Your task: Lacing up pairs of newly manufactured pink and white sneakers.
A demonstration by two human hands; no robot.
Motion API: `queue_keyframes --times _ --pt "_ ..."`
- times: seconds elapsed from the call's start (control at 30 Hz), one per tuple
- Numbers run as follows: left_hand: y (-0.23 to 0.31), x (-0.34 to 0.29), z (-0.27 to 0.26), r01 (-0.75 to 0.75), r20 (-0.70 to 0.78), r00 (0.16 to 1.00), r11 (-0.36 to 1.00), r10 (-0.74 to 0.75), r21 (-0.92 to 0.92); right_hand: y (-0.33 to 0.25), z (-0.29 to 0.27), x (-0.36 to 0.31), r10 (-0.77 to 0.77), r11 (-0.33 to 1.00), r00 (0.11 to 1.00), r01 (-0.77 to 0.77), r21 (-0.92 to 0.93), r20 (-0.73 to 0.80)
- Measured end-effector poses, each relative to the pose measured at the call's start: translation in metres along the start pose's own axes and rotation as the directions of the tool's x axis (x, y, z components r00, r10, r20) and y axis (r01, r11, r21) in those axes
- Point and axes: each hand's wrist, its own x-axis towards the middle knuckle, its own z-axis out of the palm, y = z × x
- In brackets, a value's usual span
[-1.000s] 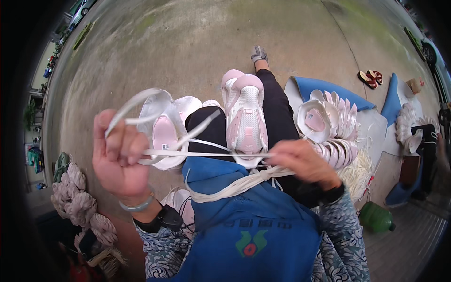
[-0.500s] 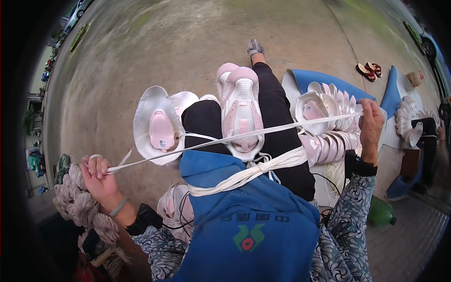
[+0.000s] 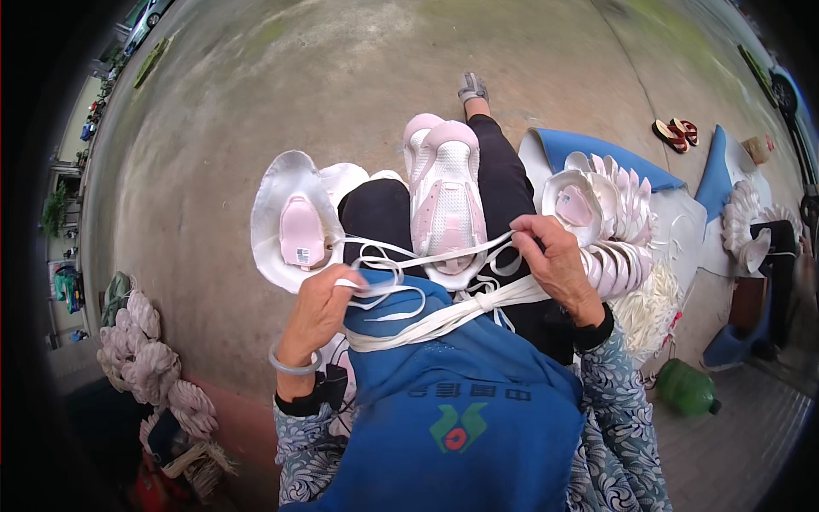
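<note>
My left hand point(image 3: 316, 314) pinches a white shoelace point(image 3: 452, 254) at the left of my lap, its loose loops curling beside the fingers. Farther right, my right hand point(image 3: 559, 266) holds the same lace between thumb and forefinger. The lace sags across the lower end of a pink and white shoe upper point(image 3: 450, 192), which rests on my thighs with another one behind it. Below the lace, a tied bundle of white shoelaces point(image 3: 409, 334) lies over the blue apron point(image 3: 461, 384). Another upper point(image 3: 294, 222) sits at my left knee, its opening and pink insole facing up.
At my right, stacked uppers point(image 3: 618, 200) stand by a blue and white sheet point(image 3: 597, 158). Beside them are a heap of white laces point(image 3: 648, 311) and a green bottle point(image 3: 687, 388). Bunched uppers point(image 3: 141, 358) hang at the left. Sandals point(image 3: 676, 135) lie farther off; another person's leg point(image 3: 776, 264) shows far right.
Both hands have come inward from wide apart, the left to the right and the right to the left. The lace, stretched straight before, is now slack and looped.
</note>
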Motion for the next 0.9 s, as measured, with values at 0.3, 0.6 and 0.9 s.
queue_keyframes --times 0.3,0.6,0.9 --pt "-0.035 -0.024 0.007 0.254 -0.292 0.920 0.965 -0.260 -0.059 0.008 -0.006 -0.010 0.133 0.990 0.989 -0.135 -0.033 -0.061" --pt "-0.012 -0.033 0.022 -0.086 -0.386 0.891 0.923 0.239 0.374 0.002 -0.010 -0.013 -0.132 0.977 0.990 0.122 -0.173 -0.045" --pt "0.003 0.010 0.054 -0.471 0.133 0.856 0.648 0.499 0.598 -0.006 -0.009 -0.020 -0.060 0.960 0.998 0.053 -0.276 -0.017"
